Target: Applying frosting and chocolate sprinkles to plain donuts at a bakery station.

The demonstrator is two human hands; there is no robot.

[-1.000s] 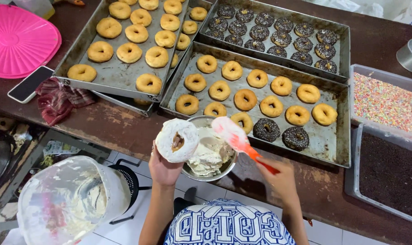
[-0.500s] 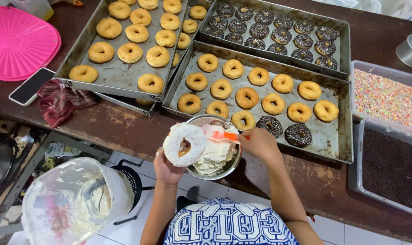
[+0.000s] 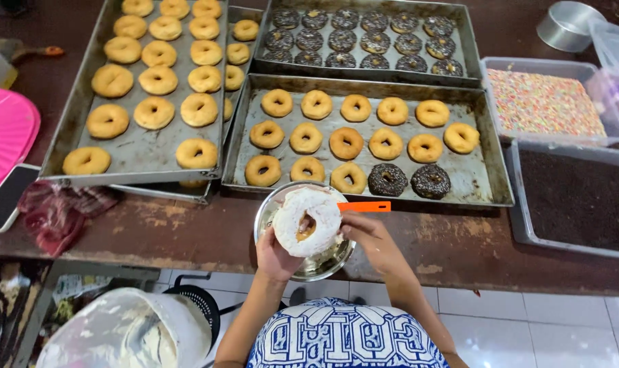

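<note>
The left hand (image 3: 277, 255) grips a round white-frosted doughnut (image 3: 307, 221) over the shiny steel bowl (image 3: 326, 259) at the brown counter's near edge; the right hand (image 3: 364, 232) pinches an orange-handled spatula (image 3: 364, 206). Best spread gently, turning the doughnut, letting drips fall inside the bowl.

- Phone (image 3: 6, 197): a flat dark rectangle with a black, unlit screen and pale edge, lying at the tabletop's left edge, just beside a red cloth (image 3: 57, 215) and below a pink lid (image 3: 6, 140).
- Plastic bag (image 3: 616, 48): clear, crumpled, at the far right edge, above the tub of coloured sprinkles (image 3: 545, 102).
- Bag (image 3: 122, 330): clear plastic smeared with white, bulging, below the tabletop at bottom left.
- No labels or signs can be made out.
</note>
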